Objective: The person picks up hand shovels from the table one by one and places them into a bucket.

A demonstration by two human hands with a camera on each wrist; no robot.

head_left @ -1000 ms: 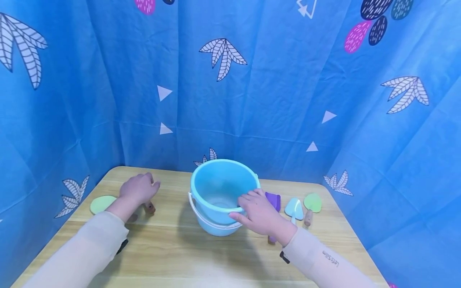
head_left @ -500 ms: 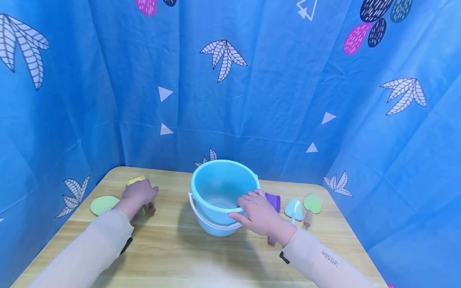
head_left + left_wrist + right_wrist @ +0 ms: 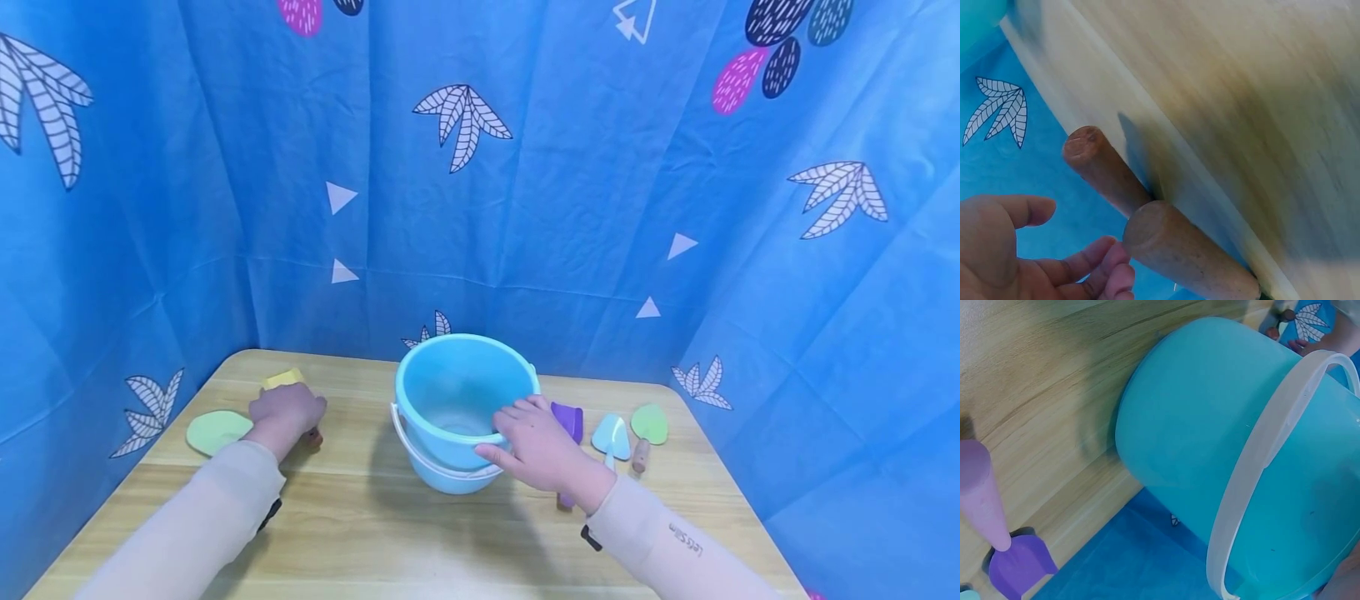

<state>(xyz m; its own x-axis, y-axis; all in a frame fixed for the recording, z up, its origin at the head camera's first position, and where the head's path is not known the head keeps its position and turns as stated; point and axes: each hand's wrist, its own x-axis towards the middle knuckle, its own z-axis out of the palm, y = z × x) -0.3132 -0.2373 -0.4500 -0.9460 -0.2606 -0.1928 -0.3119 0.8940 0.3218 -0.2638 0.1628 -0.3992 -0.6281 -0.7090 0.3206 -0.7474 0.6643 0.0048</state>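
Observation:
My right hand [image 3: 542, 443] grips the near right rim of a light blue bucket [image 3: 442, 454], thumb outside and fingers over the edge. The bucket's white handle [image 3: 1254, 450] hangs down its side. At the left, my left hand [image 3: 287, 414] is low over toy tools with wooden handles. In the left wrist view, thumb and fingers are apart; the fingertips are at the end of the nearer wooden handle [image 3: 1191, 256], and whether they touch it I cannot tell. A second wooden handle [image 3: 1104, 169] lies beside it. Beyond the hand shows a yellow tool head [image 3: 283, 379].
A light green oval tool head [image 3: 210, 432] lies left of my left hand. Right of the bucket lie a purple shovel [image 3: 567, 421], a light blue shovel [image 3: 611, 436] and a green spade [image 3: 649, 423]. Blue patterned cloth [image 3: 480, 208] hangs behind the wooden table [image 3: 360, 533].
My left hand has drawn slightly back toward me and lower, uncovering the yellow tool head. My right hand and the bucket have stayed in place.

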